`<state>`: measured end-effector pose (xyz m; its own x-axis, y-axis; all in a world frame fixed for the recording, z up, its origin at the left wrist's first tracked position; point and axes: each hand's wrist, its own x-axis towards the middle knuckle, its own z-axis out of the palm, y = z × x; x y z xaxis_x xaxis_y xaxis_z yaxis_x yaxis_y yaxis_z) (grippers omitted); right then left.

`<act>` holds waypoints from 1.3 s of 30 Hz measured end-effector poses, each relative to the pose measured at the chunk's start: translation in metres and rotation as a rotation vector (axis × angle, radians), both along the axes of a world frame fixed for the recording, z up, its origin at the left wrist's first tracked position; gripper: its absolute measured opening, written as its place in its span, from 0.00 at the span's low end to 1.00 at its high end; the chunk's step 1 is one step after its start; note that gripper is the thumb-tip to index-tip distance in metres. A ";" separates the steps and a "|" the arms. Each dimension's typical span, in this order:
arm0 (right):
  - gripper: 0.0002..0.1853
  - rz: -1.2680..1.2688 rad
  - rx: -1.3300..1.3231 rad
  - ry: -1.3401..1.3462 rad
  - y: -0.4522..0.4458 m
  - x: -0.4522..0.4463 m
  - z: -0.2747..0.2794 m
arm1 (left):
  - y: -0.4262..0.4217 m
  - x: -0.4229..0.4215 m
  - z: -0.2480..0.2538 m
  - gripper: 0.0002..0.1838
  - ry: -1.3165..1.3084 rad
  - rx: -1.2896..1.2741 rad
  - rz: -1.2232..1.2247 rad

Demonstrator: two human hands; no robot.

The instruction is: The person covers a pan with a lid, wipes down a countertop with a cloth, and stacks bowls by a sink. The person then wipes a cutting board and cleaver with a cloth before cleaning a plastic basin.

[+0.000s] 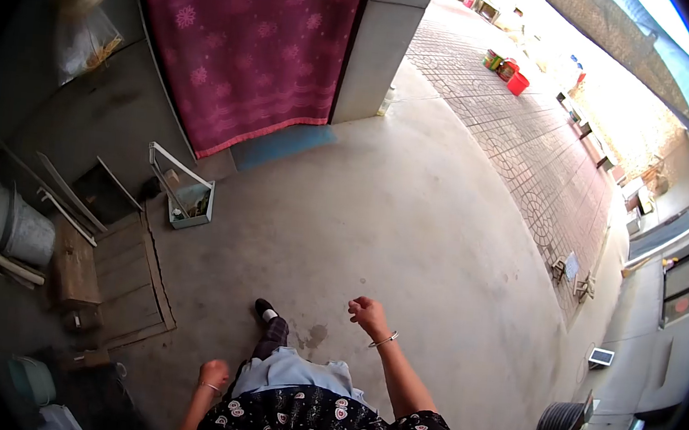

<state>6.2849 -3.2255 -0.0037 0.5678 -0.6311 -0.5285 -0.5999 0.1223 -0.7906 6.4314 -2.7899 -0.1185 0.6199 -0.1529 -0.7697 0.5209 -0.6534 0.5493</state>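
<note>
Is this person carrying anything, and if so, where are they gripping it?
No held object is visible. The right hand is curled with nothing showing in it; the left hand is too blurred to be sure.

No readable text, labels, numbers, signs

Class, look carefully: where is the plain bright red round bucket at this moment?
In the head view, the plain bright red round bucket is at the upper right, on the patterned reddish paving, immediately right of the multicoloured tubs.
</note>
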 end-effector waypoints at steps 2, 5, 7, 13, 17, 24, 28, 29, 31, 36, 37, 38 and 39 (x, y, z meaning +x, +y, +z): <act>0.14 -0.030 0.013 0.003 -0.010 0.031 0.009 | -0.020 0.045 -0.026 0.07 -0.228 -0.142 -0.160; 0.13 -0.095 0.181 0.134 -0.024 0.065 0.019 | -0.084 0.124 -0.001 0.07 -0.331 0.021 -0.166; 0.14 -0.055 0.110 0.180 -0.034 0.082 0.012 | -0.115 0.169 0.023 0.08 -0.382 -0.064 -0.174; 0.14 -0.132 0.180 0.177 -0.078 0.147 0.000 | -0.202 0.286 0.075 0.11 -0.334 -0.227 -0.009; 0.15 -0.106 0.167 0.194 -0.123 0.192 -0.015 | -0.248 0.358 0.081 0.11 -0.431 -0.279 0.090; 0.14 -0.105 0.185 0.138 -0.236 0.317 -0.023 | -0.323 0.488 0.139 0.21 -0.354 -0.448 0.449; 0.13 0.011 0.127 0.103 -0.295 0.419 -0.009 | -0.356 0.574 0.172 0.26 -0.514 -0.602 0.518; 0.13 0.068 0.073 0.112 -0.308 0.441 -0.007 | -0.365 0.596 0.186 0.28 -0.504 -0.617 0.551; 0.14 0.134 0.074 0.042 -0.327 0.489 0.003 | -0.380 0.645 0.205 0.31 -0.586 -0.689 0.516; 0.12 0.252 0.074 -0.087 -0.342 0.616 0.021 | -0.425 0.785 0.274 0.36 -0.704 -0.706 0.505; 0.12 0.296 0.036 -0.148 -0.343 0.639 0.021 | -0.433 0.820 0.274 0.36 -0.739 -0.715 0.511; 0.12 0.337 0.002 -0.151 -0.340 0.663 0.021 | -0.442 0.856 0.267 0.37 -0.809 -0.736 0.497; 0.13 0.340 0.032 -0.163 -0.333 0.688 0.030 | -0.452 0.894 0.259 0.38 -0.883 -0.754 0.487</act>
<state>6.9729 -3.5587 0.0265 0.8206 -0.3767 -0.4297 -0.4767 -0.0365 -0.8783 7.3258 -3.2419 0.1403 0.9933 0.0154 0.1141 -0.1152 0.1297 0.9848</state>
